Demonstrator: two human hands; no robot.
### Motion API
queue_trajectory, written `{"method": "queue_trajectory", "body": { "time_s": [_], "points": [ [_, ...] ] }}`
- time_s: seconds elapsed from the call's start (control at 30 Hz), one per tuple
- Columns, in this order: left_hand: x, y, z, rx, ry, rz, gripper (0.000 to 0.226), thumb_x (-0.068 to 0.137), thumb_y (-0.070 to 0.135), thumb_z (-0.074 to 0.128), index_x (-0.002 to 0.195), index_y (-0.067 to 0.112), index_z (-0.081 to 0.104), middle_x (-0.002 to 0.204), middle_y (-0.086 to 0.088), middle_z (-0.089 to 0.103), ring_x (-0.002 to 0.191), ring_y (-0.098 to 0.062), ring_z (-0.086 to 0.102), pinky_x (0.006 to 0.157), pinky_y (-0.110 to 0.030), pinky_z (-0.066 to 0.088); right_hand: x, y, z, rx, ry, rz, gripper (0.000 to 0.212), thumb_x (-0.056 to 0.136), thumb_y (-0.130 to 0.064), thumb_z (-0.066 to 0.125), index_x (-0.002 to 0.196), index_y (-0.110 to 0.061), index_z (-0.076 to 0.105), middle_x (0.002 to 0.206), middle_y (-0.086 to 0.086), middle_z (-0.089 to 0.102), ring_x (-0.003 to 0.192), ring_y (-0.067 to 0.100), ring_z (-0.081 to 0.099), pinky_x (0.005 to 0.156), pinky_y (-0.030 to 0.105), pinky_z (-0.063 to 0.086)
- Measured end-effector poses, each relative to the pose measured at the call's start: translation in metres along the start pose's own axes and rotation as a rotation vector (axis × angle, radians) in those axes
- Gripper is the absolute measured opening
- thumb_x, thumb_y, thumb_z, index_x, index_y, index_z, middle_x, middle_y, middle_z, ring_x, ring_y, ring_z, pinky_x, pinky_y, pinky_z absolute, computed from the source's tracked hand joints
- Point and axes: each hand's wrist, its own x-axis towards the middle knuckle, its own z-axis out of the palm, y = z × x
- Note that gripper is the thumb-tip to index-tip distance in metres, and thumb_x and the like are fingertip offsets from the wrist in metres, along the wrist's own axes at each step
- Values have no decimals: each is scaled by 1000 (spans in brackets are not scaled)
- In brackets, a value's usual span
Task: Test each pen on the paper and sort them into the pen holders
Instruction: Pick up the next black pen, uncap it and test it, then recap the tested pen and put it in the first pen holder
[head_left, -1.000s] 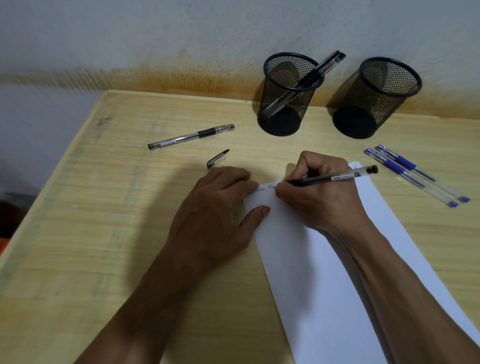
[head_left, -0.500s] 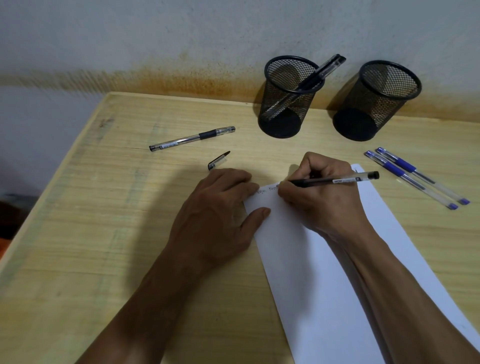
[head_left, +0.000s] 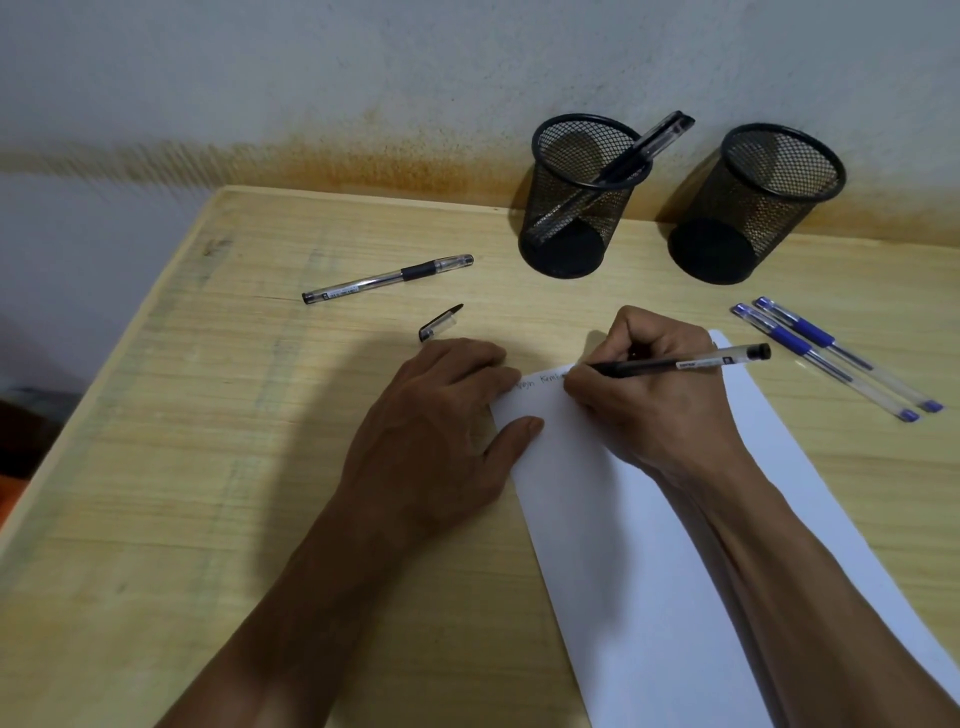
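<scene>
Right hand (head_left: 649, 395) pinches the black pen (head_left: 680, 362), tip on the paper (head_left: 649, 545); my left hand (head_left: 431, 431) lies flat, fingers pinning the sheet's corner. If that hold slackens, the sheet could skid and smear the test line. Farther off, the loose cap (head_left: 439, 323) may roll; beyond, one pen holder (head_left: 582, 197) has a pen, the other holder (head_left: 763, 202) none.

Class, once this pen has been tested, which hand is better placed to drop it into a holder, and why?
Probably the right hand: it already grips the pen, and both holders stand just beyond it. The left hand is pressing the paper flat.
</scene>
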Motion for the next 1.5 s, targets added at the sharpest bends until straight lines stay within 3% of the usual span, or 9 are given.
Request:
{"method": "queue_trajectory", "body": {
  "time_s": [0.5,0.6,0.8,0.87,0.97,1.07,1.2,1.33,1.5],
  "points": [
    [0,-1,3,-11,52,24,51,85,51,57,116,12,69,122,-5,66,116,-20,57,96,-43,51,0,-4,0,-82,33,-21,18,72,6,75,65,6,58,62,17,61,54,18,53,50,30,43],
    [-1,-1,3,-5,59,26,52,85,51,56,117,13,69,123,-4,65,116,-20,57,96,-42,51,-1,-5,-1,-70,68,-10,17,72,8,73,65,5,58,59,13,62,53,11,52,50,25,43],
    [0,-1,3,-3,78,39,49,84,50,59,116,14,70,122,-2,65,116,-18,57,97,-40,50,2,1,1,-21,33,37,17,70,0,73,65,-2,57,63,18,62,57,24,54,53,38,46],
    [-1,-2,3,-1,112,44,46,84,47,61,114,13,70,119,-2,66,113,-17,58,97,-39,50,2,-1,-3,18,58,44,14,72,4,73,68,-2,60,63,15,66,57,27,61,54,37,52],
    [3,-6,5,78,217,1,37,87,41,61,110,13,70,113,-4,68,106,-21,60,92,-40,50,-1,-7,-8,51,84,49,9,76,9,70,73,3,64,63,10,69,53,16,65,52,21,54],
    [13,-9,0,125,372,-192,30,87,32,64,112,16,68,112,-3,66,105,-25,59,88,-41,48,-5,-10,-8,50,68,55,6,78,6,70,75,3,65,61,7,68,50,9,62,50,18,52],
    [20,-8,-6,202,285,-412,28,93,35,58,114,19,67,115,-2,61,111,-27,51,92,-41,39,-7,-11,-10,152,76,77,6,82,4,69,80,5,64,61,9,69,50,10,62,49,23,53],
    [20,-1,-6,221,289,-419,18,95,30,57,97,22,73,104,0,65,102,-27,54,86,-42,41,-8,-7,-15,240,91,91,10,82,2,72,81,-2,63,67,16,70,55,22,64,54,37,55],
    [20,5,-9,237,285,-381,16,95,22,59,89,17,72,100,-3,65,99,-29,54,81,-41,42,-11,-8,-14,291,60,116,11,77,-10,78,77,-17,69,72,8,73,65,24,67,62,43,59]
  ]
}}
